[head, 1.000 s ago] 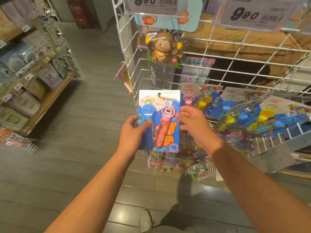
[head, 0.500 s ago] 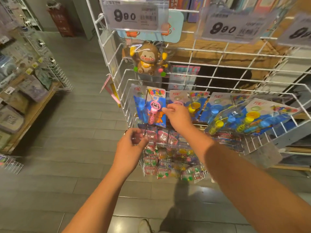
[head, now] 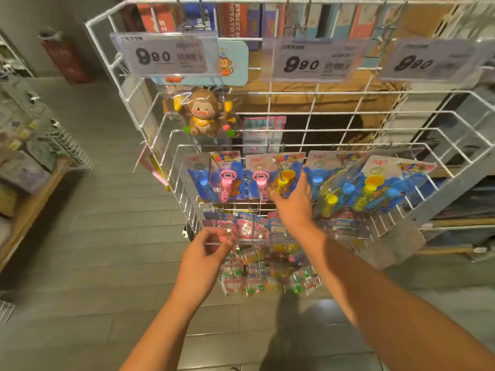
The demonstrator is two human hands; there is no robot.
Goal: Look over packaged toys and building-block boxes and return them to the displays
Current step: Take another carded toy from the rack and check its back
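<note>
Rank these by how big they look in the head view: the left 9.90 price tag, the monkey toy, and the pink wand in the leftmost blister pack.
1. left 9.90 price tag, largest
2. monkey toy
3. pink wand, smallest

The tag hangs nearer the camera than the other two, so its lead is partly perspective.

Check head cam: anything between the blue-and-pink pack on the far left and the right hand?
Yes, in the head view: one pink-and-yellow toy pack hangs between the blue-and-pink pack and the right hand, whose fingers overlap its yellow side.
</note>
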